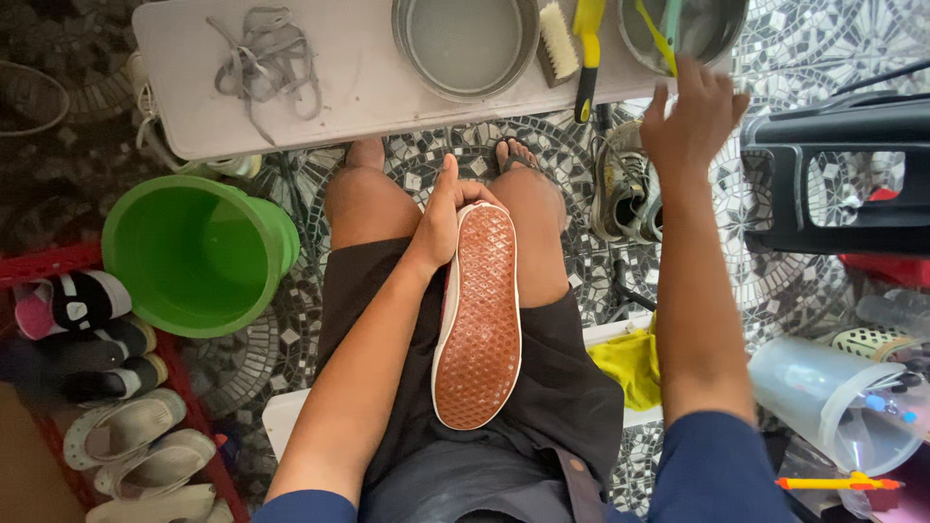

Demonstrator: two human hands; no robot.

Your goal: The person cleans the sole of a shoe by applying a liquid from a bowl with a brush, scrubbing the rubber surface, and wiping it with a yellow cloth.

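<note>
A sneaker [478, 320] lies sole up on my lap, its brown waffle sole facing me. My left hand [448, 208] grips it at the toe end, thumb raised. My right hand [690, 121] is stretched out to the far right of the table, fingers around the handle of a thin green-and-yellow brush [662, 29] that leans in a metal bowl [717, 24]. Whether the grip is closed is unclear.
A white table [368, 87] holds grey laces [266, 58], a metal pan [465, 44], a scrub brush [558, 41] and a yellow-handled brush [586, 53]. A green bucket [199, 254], a shoe rack [107, 387], a worn sneaker [625, 189], a black stool [838, 174] and a clear jug [838, 397] surround me.
</note>
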